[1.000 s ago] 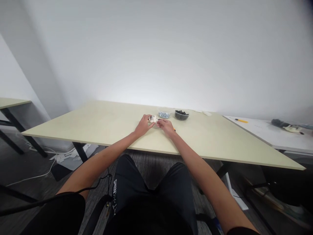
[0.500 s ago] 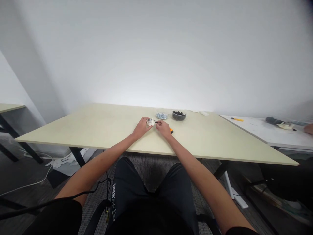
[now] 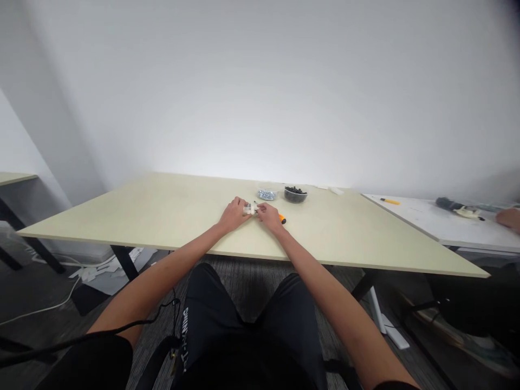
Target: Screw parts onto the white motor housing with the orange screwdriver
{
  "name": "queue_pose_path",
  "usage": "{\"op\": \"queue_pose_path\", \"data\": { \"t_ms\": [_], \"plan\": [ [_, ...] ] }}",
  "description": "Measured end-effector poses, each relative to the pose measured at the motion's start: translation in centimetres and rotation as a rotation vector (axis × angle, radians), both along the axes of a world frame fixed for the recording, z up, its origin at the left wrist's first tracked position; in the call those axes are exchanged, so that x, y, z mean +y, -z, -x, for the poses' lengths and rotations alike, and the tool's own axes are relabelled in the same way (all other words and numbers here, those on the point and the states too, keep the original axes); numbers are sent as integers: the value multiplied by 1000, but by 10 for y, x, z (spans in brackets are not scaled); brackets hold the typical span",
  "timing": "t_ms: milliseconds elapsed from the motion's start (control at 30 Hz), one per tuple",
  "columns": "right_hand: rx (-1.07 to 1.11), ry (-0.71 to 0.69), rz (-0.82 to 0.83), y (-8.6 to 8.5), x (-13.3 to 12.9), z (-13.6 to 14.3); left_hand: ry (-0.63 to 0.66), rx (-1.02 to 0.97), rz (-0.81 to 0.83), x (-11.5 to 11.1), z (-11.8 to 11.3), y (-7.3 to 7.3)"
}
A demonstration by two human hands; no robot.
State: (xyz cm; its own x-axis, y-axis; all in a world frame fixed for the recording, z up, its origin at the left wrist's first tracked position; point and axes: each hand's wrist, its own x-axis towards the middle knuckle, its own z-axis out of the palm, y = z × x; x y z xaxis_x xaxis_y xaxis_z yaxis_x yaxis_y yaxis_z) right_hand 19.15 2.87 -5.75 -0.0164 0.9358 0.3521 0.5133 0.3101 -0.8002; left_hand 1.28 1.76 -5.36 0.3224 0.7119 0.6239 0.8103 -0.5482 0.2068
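My left hand (image 3: 234, 214) is closed around a small white plastic part (image 3: 249, 209) just above the table, its fingers wrapped on the left side. My right hand (image 3: 268, 215) comes in from the other side, with thumb and fingers pinched on a small dark piece against the white part's right end. That piece is mostly hidden by the fingertips. An orange handle with a black end (image 3: 282, 219) lies on the table, partly covered by my right hand.
Behind my hands stand a clear container of small silvery metal pieces (image 3: 267, 194) and a clear bowl of black parts (image 3: 296, 195). To the right, a white table (image 3: 422, 222) bears a yellow-orange tool (image 3: 390, 201), a dark-and-cream device (image 3: 461, 208) and another person's hand (image 3: 508, 219).
The white part has turned and sits slightly lower between my hands. My right fingers have moved closer in against it. The whole view has shifted a little.
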Motion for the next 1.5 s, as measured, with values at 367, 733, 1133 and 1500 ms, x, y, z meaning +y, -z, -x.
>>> {"op": "queue_pose_path", "data": {
  "t_ms": [367,733,1133,1500],
  "plan": [
    [-25,4,-47,1,0,-2,53,-16,3,-6,0,-5],
    [24,-38,-152,0,1,0,178,-88,-12,-5,0,-3],
    [70,-39,-164,0,0,-1,89,-167,-89,-5,3,-5],
    [223,-209,-168,-19,-24,5,190,-476,39,-19,-3,-15]
  ]
}}
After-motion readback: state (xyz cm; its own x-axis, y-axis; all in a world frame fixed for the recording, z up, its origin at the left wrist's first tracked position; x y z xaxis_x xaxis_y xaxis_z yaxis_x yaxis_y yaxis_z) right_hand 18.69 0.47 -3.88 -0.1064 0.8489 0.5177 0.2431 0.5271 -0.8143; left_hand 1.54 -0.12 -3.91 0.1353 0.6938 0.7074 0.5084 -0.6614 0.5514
